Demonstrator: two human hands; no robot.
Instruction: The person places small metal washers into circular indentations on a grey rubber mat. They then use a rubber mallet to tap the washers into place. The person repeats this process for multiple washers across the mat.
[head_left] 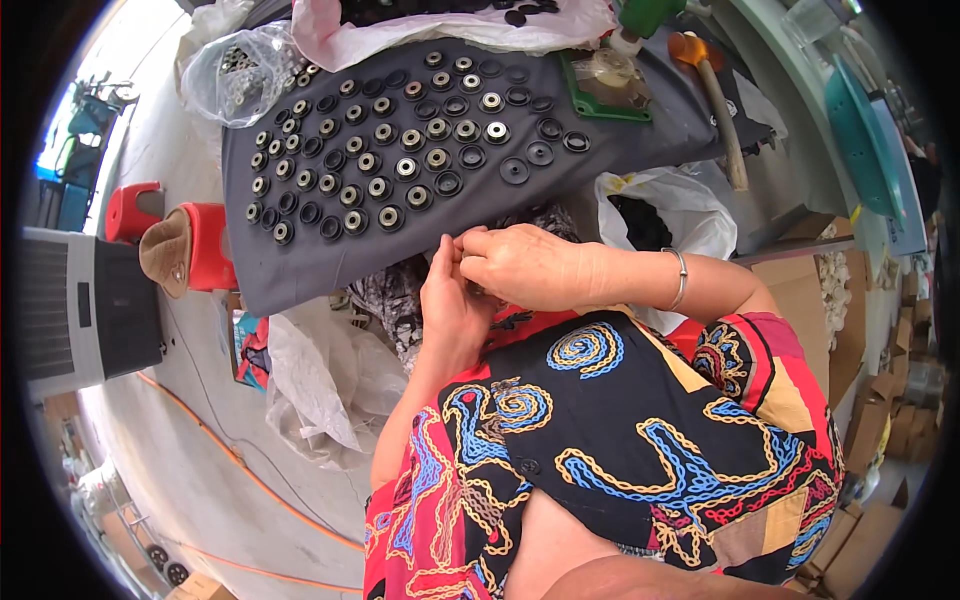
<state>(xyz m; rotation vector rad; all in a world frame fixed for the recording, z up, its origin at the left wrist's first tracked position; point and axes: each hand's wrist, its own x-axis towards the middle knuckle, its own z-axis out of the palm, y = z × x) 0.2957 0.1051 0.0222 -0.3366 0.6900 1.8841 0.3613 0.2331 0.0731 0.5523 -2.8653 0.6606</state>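
My left hand (455, 303) and my right hand (525, 268) meet just off the near edge of the grey cloth (285, 270) that covers the table. Both have curled fingers pressed together at the tips, and whatever lies between them is hidden. Beyond them, rows of small black wheels spread over the cloth. Many have a shiny metal bearing in the middle, such as the near wheel with a bearing (390, 217). Others, toward the right and far side, are plain black wheels (514, 170) without metal centres.
A clear bag of metal parts (235, 75) sits far left, a pink-white bag (450, 32) of black pieces at the back. Right are a green metal stand (608, 100), a mallet (722, 120) and a white bag (700, 215). A red stool (208, 250) holds a brown cap (166, 252).
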